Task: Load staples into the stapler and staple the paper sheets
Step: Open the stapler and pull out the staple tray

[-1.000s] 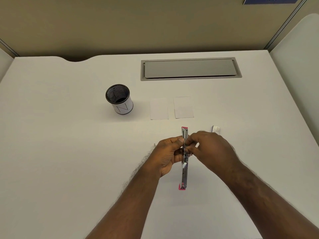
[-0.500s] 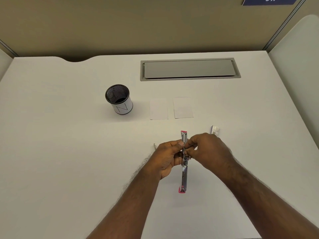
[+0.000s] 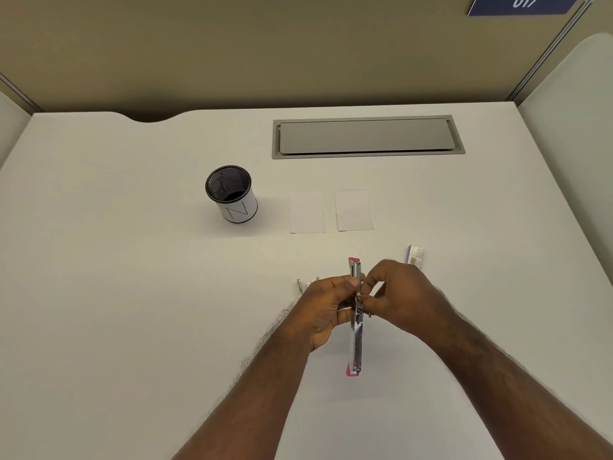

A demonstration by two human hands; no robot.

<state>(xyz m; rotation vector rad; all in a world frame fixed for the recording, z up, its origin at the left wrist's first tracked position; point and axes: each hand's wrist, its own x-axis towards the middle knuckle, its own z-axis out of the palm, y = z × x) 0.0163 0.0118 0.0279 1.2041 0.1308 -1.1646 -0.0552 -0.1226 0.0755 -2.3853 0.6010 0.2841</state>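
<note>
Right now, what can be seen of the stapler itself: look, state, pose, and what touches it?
The stapler is slim, shiny metal with pink plastic at both ends. It is swung fully open into one long straight strip, running away from the person, near end low, far end past the hands. The left hand pinches it from its left side near the middle; the right hand works with its fingertips at the hinge area. Whether it rests on the white desk or is lifted cannot be told.

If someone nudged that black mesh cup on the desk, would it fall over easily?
Probably it would slide rather than tip: the cup is squat, with a flat base on the smooth desk. It looks empty and is mesh, so likely light. If knocked over, its round wall would probably roll.
</note>
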